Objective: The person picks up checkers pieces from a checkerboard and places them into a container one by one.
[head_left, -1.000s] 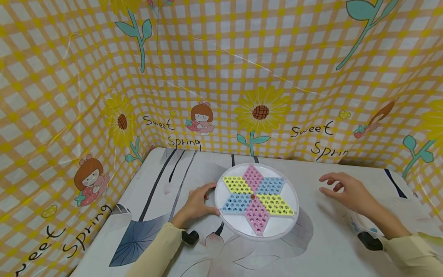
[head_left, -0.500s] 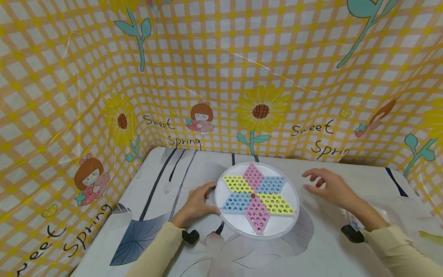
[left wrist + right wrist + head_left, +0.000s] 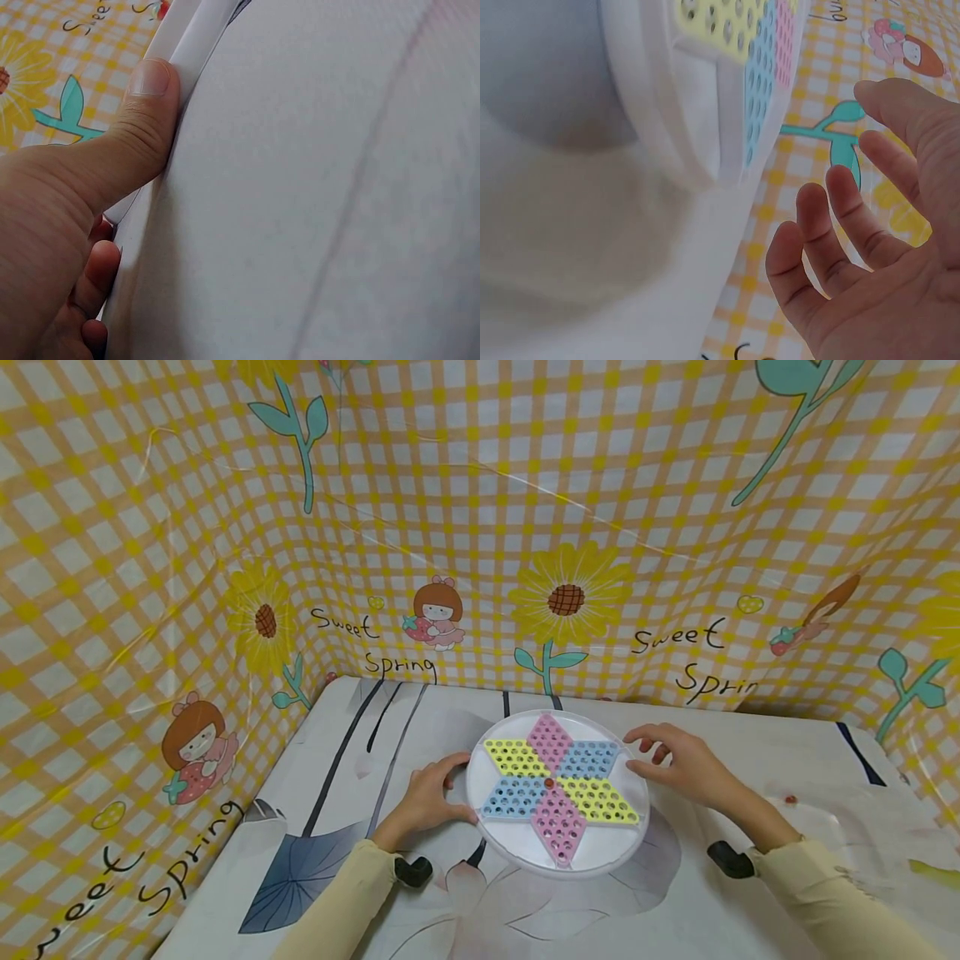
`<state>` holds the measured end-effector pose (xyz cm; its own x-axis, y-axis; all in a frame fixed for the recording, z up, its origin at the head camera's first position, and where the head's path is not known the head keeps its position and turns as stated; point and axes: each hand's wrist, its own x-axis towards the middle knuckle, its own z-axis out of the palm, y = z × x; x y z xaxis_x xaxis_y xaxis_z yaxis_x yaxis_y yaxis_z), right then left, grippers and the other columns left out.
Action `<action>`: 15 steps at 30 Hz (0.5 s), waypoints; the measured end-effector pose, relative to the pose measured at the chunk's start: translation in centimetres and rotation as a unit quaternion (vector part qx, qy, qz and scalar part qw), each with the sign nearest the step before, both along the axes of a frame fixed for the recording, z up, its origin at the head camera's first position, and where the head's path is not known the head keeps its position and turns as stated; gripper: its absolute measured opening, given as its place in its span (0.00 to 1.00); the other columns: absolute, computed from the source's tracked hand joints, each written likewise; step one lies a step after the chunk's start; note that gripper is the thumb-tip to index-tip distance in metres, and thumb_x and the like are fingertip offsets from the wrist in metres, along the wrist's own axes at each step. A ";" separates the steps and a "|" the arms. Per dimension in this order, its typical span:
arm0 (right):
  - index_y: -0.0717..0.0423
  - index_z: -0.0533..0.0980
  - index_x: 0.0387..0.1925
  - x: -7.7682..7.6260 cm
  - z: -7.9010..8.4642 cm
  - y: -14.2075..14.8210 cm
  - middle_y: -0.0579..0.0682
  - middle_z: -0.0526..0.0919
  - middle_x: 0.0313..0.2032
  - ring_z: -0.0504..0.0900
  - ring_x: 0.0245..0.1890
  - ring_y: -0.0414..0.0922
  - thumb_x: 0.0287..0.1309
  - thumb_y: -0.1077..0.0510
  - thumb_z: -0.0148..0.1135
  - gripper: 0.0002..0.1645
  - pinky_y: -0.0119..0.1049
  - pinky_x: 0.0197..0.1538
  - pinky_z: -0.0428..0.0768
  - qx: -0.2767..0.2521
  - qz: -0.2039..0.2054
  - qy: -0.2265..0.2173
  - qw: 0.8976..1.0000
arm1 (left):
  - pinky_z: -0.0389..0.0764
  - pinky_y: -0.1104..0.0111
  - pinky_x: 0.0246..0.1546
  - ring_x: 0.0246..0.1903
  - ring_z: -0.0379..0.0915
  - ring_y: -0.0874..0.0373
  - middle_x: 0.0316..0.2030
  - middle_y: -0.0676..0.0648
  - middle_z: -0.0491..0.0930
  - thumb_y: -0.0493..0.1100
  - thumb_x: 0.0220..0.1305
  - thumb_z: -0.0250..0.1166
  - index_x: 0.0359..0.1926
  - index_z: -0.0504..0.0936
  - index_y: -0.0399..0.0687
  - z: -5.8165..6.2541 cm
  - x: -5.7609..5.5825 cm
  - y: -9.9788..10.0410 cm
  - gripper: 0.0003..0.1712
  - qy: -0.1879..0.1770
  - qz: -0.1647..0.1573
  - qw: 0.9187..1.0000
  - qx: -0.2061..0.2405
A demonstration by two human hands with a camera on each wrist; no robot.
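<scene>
A round white Chinese checkers board [image 3: 517, 847] lies on the table, its six-pointed star of pink, yellow and blue holed sections facing up. One red-brown marble [image 3: 549, 783] sits at the star's centre. My left hand [image 3: 423, 797] holds the board's left rim; in the left wrist view the thumb [image 3: 154, 105] presses along the white edge, with other fingers curled lower down. Across from it, my right hand [image 3: 686, 768] is by the upper right rim, fingertips near the edge, fingers loosely bent and nothing in them. The right wrist view shows those fingers [image 3: 821, 232] apart beside the board.
Right of the board, partly behind the right forearm, lies a clear plastic container [image 3: 817, 818] with a small red marble [image 3: 791, 799] by it. A yellow checked sunflower cloth [image 3: 480, 527] hangs behind and along the sides of the white flower-patterned table [image 3: 442, 718].
My right hand has moved left from over the right part of the table to the board's right rim, uncovering the clear container. The left hand and board stay where they were.
</scene>
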<state>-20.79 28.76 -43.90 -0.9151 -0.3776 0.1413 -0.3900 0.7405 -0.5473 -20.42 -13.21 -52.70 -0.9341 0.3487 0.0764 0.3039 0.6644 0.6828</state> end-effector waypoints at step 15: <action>0.59 0.80 0.54 -0.8 -1.6 -4.9 0.55 0.81 0.43 0.78 0.36 0.45 0.60 0.59 0.74 0.22 0.35 0.36 0.79 -0.043 0.054 -0.007 0.998 | 0.56 0.56 0.47 0.35 0.63 0.58 0.33 0.53 0.69 0.55 0.40 0.87 0.71 0.72 0.56 -0.1 0.0 0.0 0.56 0.001 -0.001 1.000 0.000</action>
